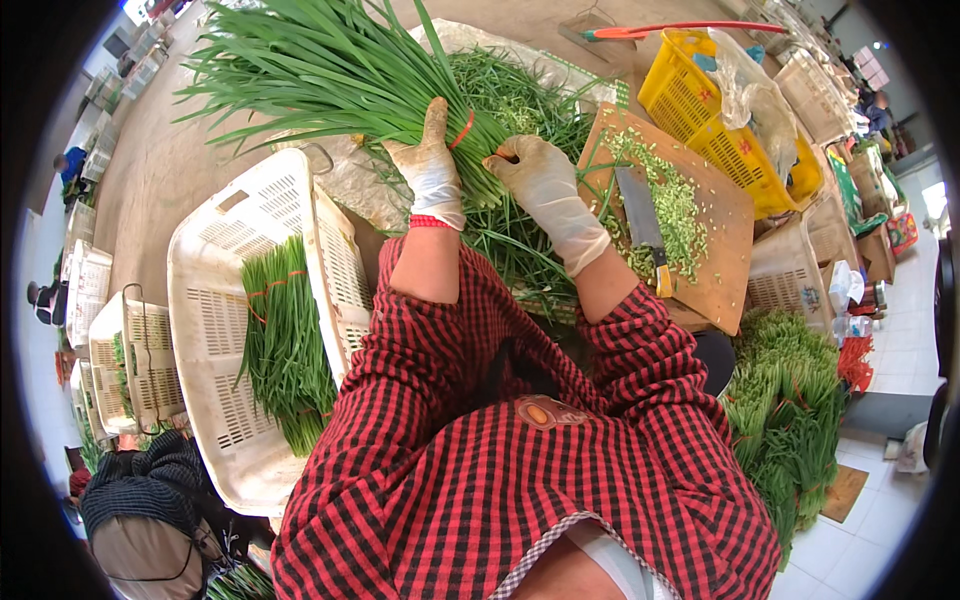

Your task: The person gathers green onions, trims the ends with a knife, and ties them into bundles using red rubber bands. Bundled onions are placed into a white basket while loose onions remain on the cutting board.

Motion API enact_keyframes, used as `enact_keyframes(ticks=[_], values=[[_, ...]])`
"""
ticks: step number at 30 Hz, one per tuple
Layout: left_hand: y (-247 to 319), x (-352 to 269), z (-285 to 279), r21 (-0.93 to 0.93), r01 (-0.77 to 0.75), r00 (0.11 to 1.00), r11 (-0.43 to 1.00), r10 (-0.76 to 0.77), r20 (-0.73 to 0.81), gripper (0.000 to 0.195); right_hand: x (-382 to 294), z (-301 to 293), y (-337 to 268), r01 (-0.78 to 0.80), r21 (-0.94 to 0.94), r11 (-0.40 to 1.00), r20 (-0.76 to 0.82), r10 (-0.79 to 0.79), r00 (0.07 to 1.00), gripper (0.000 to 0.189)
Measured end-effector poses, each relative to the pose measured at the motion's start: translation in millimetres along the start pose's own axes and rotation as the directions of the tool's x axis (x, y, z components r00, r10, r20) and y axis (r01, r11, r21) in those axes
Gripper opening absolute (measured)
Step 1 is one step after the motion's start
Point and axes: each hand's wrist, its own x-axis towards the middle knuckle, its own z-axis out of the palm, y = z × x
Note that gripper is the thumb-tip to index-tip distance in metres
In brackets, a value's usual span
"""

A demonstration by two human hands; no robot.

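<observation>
A bunch of garlic chives (330,90) lies across my hands, its long leaves fanning to the upper left. A red band (463,130) circles its stalks. My left hand (429,165), in a soiled whitish glove, grips the bunch from the left with the thumb up along it. At the cut stalk ends, my gloved right hand (541,180) closes its thumb and fingers on the bunch's edge. A bit of orange-red shows by those fingers; what it is cannot be made out. Under the bunch lies a heap of loose chive leaves (517,97).
At right, a wooden board (724,247) carries a cleaver (639,210) and chopped stalk ends (679,206). A white crate (217,375) with tied chives (289,337) stands at left. Beyond the board is a yellow crate (712,127). More chive bunches (787,405) lie at lower right.
</observation>
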Motion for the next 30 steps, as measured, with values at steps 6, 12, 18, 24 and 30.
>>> enact_keyframes(ticks=[6, 12, 18, 24, 30], values=[[-4, 1, -2, -0.041, 0.082, 0.997, 0.996, -0.083, -0.009, 0.073, -9, -12, 10, 0.091, -0.153, 0.984, 0.043, -0.086, 0.995, 0.027], [6, 13, -7, 0.004, 0.021, 1.0, 1.0, -0.021, -0.023, 0.074, -32, -17, 65, 0.236, -0.353, 0.905, -0.101, -0.287, 0.953, 0.022], [10, 30, -18, -0.049, 0.058, 0.987, 0.997, -0.064, -0.146, 0.073, -36, -4, 150, -0.008, -0.583, 0.813, 0.164, 0.128, 0.978, 0.028], [3, 30, -17, 0.031, 0.081, 0.988, 0.996, -0.076, -0.138, 0.076, -24, -7, 95, 0.467, -0.223, 0.855, -0.261, -0.515, 0.817, 0.055], [7, 3, -3, 0.002, 0.354, 0.93, 0.935, -0.352, 0.107, 0.077, -1, 5, 21, 0.423, -0.102, 0.9, -0.085, -0.432, 0.898, 0.104]])
